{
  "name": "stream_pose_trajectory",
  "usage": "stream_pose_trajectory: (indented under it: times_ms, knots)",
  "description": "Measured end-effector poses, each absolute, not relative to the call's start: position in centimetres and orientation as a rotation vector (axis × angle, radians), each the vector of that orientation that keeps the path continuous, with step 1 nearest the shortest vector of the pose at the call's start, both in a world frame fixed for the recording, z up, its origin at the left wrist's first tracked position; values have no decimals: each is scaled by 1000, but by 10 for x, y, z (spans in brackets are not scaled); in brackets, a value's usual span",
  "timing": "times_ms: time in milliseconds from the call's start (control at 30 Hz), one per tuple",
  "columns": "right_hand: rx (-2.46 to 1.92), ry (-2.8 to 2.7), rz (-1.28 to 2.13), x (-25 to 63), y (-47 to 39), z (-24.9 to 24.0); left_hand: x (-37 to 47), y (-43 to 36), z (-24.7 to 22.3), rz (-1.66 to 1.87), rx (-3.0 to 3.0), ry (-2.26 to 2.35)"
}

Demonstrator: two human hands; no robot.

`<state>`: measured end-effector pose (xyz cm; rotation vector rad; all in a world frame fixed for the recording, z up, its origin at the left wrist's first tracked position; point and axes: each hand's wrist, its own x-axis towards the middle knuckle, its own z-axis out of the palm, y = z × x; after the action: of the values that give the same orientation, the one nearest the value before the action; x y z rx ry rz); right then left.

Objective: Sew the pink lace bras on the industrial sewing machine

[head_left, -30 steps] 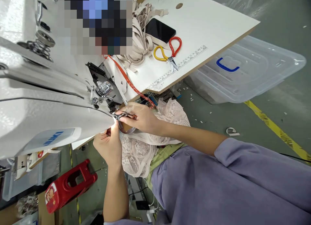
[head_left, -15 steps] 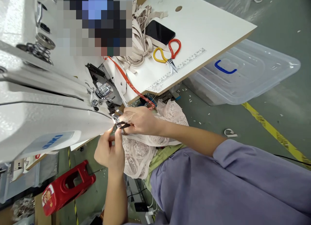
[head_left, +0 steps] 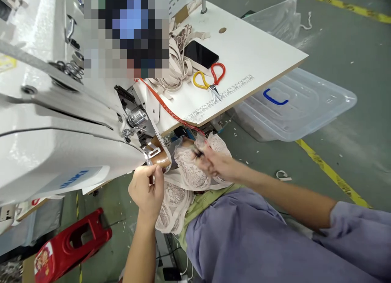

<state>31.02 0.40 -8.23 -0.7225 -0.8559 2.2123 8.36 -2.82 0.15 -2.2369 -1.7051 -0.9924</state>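
a white sewing machine [head_left: 51,140] fills the left of the view, its arm reaching toward the person's lap. behind it lies a white table [head_left: 262,50] with a printed ruler along its near edge. on the floor to the right sits a clear plastic bin [head_left: 308,111] with a blue handle. the person's purple sleeve and clothing take up the lower right. a red stool [head_left: 70,246] stands on the floor at lower left.

a heap of pale lace fabric [head_left: 189,173] rests in the lap, just below the machine's tip. a pile of beige strips [head_left: 179,65] lies on the table, with a black phone [head_left: 200,54] beside it and red-and-yellow scissors [head_left: 210,77] just in front of the phone.

the left hand [head_left: 146,191] pinches thumb against fingers right at the machine's tip, closed narrowly on something too small to make out; the lace lies just to its right, touching the wrist side. the right hand [head_left: 214,162] is blurred, resting on top of the lace with a small dark tool [head_left: 198,153] gripped in its fingers.
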Motion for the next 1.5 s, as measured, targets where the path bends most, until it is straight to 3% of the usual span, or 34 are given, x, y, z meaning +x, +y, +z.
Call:
stream_pose_trajectory:
  times_ms: [133, 433, 567, 700, 800, 900, 1033, 1500]
  knots:
    - [-543, -683, 2416, 264, -26, -60, 112, -37, -1, -1077, -2052, -1994]
    - [-458, -729, 2170, 241, -25, -48, 119, -49, -12, -1012, -2097, -1843]
    - [-633, -838, 2036, 248, -14, -63, 118, -42, -18, -1025, -1997, -1962]
    - [-1114, -1391, 1633, 297, 19, -100, 113, -25, -17, -904, -1768, -2167]
    - [-1617, -1917, 1009, 348, 46, -139, 110, -16, -15, -778, -1737, -2282]
    - [-1725, -2322, 703, 384, 56, -175, 109, -12, -14, -746, -1710, -2305]
    - [-1685, -2436, 855, 392, 48, -195, 110, -12, -16, -716, -1648, -2287]
    - [-1587, -2307, 1046, 372, 45, -173, 111, -11, -10, -647, -1616, -2319]
